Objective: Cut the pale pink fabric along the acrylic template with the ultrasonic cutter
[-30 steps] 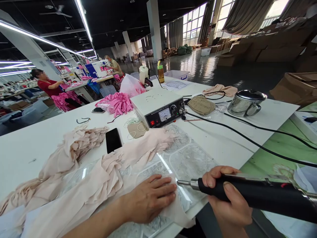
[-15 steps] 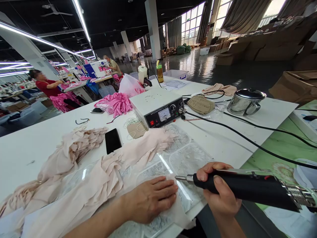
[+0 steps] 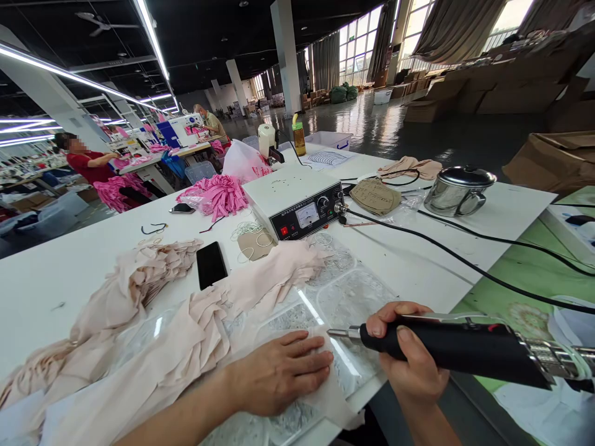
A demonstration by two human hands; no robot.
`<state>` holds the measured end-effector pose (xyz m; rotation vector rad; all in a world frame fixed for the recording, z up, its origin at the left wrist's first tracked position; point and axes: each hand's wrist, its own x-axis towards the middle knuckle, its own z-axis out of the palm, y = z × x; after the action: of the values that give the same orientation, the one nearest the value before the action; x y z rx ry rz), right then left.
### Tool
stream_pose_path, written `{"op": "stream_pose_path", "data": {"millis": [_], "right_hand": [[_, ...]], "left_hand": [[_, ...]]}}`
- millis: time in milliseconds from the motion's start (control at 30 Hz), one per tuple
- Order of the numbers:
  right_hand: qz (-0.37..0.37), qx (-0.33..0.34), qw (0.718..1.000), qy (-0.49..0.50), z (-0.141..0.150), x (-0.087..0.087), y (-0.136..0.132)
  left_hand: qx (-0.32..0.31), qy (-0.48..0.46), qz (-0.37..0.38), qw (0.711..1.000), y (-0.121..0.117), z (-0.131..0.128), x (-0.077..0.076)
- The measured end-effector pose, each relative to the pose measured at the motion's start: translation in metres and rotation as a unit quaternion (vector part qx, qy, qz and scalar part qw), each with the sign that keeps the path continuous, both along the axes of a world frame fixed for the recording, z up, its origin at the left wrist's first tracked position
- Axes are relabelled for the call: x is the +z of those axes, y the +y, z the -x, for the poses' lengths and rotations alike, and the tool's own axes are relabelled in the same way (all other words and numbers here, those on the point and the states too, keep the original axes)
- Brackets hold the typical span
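My right hand (image 3: 411,359) grips the black tool (image 3: 460,352), metal tip (image 3: 339,333) perhaps touching beige cloth (image 3: 335,402); just left, my left hand (image 3: 284,375) lies flat on that cloth.

A garment factory's sewing floor: cut beige fabric pieces (image 3: 186,347) lie piled on the near white worktable (image 3: 427,248); at far left, a worker in red (image 3: 88,164) and another person (image 3: 214,124) are among sewing machines (image 3: 183,131) and pink cloth (image 3: 121,191). Strip lights (image 3: 152,36) hang overhead; cardboard cartons (image 3: 515,96) fill the far right.

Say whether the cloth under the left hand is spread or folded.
Spread, where visible: the cloth lies flat beneath the left hand.
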<state>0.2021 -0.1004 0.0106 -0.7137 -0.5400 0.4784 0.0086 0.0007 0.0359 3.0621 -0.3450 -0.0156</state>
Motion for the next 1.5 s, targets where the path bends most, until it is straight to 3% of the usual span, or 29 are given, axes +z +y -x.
{"op": "stream_pose_path", "data": {"millis": [433, 867, 1500], "right_hand": [[0.006, 0.003, 1.000, 0.008, 0.001, 0.004, 0.003], [0.026, 0.059, 0.998, 0.000, -0.002, 0.006, -0.019], [0.024, 0.060, 0.997, -0.031, -0.001, 0.008, -0.014]], "left_hand": [[-0.006, 0.017, 0.001, 1.000, 0.002, 0.001, 0.000], [-0.004, -0.009, -0.011, 1.000, 0.002, 0.000, -0.003], [-0.003, -0.031, 0.005, 0.999, 0.002, 0.001, -0.008]]}}
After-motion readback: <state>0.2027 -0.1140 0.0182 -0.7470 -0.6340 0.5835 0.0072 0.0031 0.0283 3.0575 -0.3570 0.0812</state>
